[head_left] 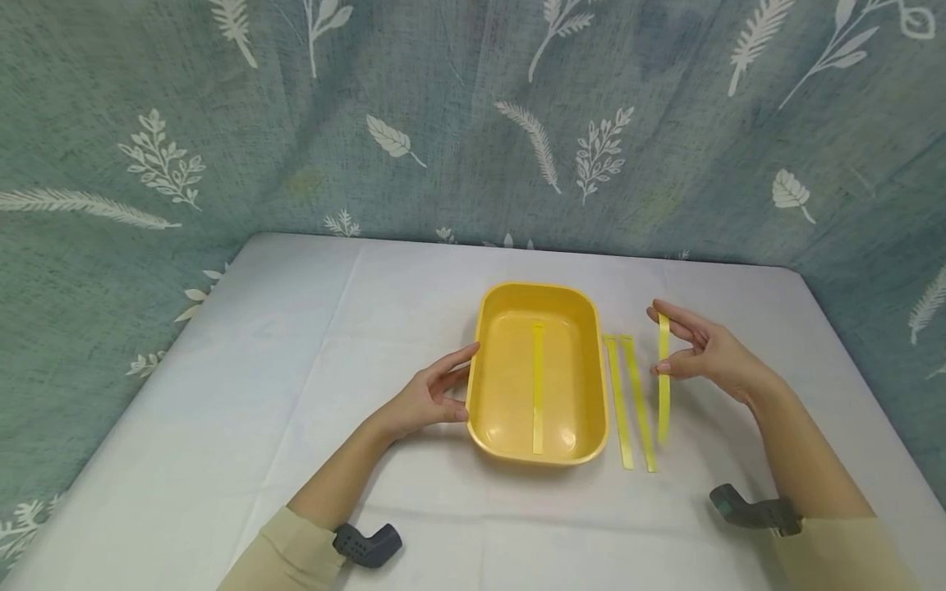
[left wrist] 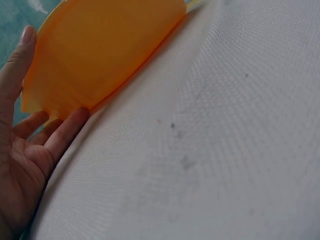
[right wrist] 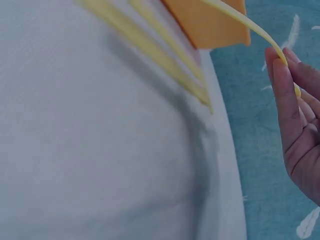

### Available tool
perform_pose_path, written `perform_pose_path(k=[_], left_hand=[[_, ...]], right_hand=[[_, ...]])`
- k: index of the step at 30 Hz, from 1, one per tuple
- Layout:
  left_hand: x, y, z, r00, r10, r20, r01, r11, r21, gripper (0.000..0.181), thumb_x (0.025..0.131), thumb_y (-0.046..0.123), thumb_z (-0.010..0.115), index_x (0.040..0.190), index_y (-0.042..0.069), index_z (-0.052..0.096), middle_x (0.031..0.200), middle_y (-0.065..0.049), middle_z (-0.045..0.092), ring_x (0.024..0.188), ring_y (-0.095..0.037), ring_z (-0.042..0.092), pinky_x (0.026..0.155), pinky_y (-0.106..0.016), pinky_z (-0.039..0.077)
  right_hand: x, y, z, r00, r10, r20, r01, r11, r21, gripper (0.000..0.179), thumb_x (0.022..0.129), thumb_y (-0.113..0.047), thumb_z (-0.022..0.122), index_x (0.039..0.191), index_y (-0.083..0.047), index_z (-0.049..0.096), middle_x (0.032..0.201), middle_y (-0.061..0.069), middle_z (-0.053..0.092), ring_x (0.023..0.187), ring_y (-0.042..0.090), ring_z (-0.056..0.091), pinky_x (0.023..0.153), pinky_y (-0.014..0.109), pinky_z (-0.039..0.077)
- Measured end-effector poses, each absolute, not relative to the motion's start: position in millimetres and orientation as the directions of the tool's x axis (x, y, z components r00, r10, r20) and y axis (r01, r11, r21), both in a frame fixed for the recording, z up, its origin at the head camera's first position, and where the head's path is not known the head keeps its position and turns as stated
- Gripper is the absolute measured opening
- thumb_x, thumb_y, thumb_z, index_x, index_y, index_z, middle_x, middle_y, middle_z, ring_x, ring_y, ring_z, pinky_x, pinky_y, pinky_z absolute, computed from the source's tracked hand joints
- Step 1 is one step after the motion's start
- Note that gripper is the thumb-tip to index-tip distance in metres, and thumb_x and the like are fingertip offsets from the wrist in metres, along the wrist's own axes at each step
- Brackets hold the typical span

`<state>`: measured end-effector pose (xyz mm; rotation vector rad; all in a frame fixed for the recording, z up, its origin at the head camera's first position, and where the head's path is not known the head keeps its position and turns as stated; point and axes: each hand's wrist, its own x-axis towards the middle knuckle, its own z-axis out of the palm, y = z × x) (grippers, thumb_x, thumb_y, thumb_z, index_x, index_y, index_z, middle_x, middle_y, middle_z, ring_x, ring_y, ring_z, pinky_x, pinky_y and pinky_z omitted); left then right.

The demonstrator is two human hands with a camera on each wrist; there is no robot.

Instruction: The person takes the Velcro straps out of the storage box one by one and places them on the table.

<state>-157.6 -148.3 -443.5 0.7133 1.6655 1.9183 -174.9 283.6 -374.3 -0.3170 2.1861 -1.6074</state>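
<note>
A rectangular yellow plastic basin with rounded corners stands on the table, and one flat yellow strip lies lengthwise inside it. My left hand is at the basin's left side, thumb and fingers spread against its outside; the left wrist view has the fingers along the wall. To the right of the basin, my right hand pinches another yellow strip between thumb and fingers. That strip's lower end hangs down over the table. In the right wrist view the held strip curves away from the fingertips.
Two more yellow strips lie side by side between the basin and my right hand, each with a wider end at the back. A white cloth covers the table. Behind it hangs a green leaf-patterned curtain. Dark devices sit at both wrists.
</note>
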Motion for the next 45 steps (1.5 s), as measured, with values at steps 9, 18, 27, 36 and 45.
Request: perform_pose_path(k=[9, 18, 27, 36, 45], left_hand=[[-157.2, -148.3, -442.7, -0.738, 0.671, 0.073, -0.027, -0.137, 0.990, 0.099, 0.075, 0.020, 0.080, 0.151, 0.005, 0.018, 0.159, -0.009, 0.010, 0.144, -0.033, 0.012, 0.092, -0.036, 0.050], [-157.1, -147.2, -442.0, -0.739, 0.670, 0.072, -0.020, -0.128, 0.992, 0.102, 0.074, 0.024, 0.081, 0.151, 0.006, 0.018, 0.159, -0.009, 0.010, 0.144, -0.033, 0.014, 0.091, -0.035, 0.050], [-156.1, -148.0, -441.6, -0.738, 0.671, 0.067, -0.024, -0.125, 0.992, 0.100, 0.075, 0.022, 0.081, 0.151, 0.006, 0.018, 0.159, -0.009, 0.010, 0.144, -0.033, 0.013, 0.091, -0.035, 0.050], [-156.4, -147.4, -441.0, -0.737, 0.673, 0.068, -0.021, -0.124, 0.992, 0.100, 0.075, 0.023, 0.081, 0.151, 0.006, 0.019, 0.159, -0.008, 0.010, 0.144, -0.033, 0.013, 0.092, -0.035, 0.050], [-157.2, -148.0, -442.4, -0.734, 0.676, 0.068, -0.025, -0.127, 0.992, 0.099, 0.075, 0.021, 0.081, 0.151, 0.007, 0.018, 0.159, -0.008, 0.011, 0.144, -0.033, 0.014, 0.091, -0.036, 0.051]], right_hand=[[-159.7, 291.2, -388.0, -0.896, -0.374, -0.238, 0.086, 0.381, -0.921, 0.091, 0.081, -0.005, 0.073, 0.152, -0.014, 0.017, 0.157, 0.013, 0.018, 0.081, 0.019, 0.070, 0.075, 0.026, 0.056], [-155.1, 284.6, -402.1, -0.907, -0.342, -0.244, 0.060, 0.469, -0.881, 0.093, 0.078, -0.012, 0.077, 0.152, -0.014, 0.020, 0.156, 0.013, 0.020, 0.066, 0.024, 0.062, 0.075, 0.019, 0.053], [-158.6, 285.3, -410.9, -0.925, -0.319, -0.207, -0.012, 0.569, -0.822, 0.094, 0.074, -0.012, 0.081, 0.151, -0.013, 0.025, 0.153, 0.017, 0.028, 0.069, 0.014, 0.054, 0.060, 0.021, 0.049], [-155.6, 280.0, -411.8, -0.949, -0.273, -0.160, -0.085, 0.707, -0.702, 0.084, 0.073, -0.016, 0.082, 0.144, -0.004, 0.038, 0.104, 0.014, 0.055, 0.075, 0.018, 0.051, 0.061, 0.020, 0.045], [-157.1, 275.3, -410.8, -0.951, -0.217, -0.222, -0.030, 0.777, -0.629, 0.064, 0.075, -0.021, 0.081, 0.128, 0.004, 0.056, 0.089, 0.007, 0.057, 0.082, 0.020, 0.049, 0.063, 0.018, 0.042]])
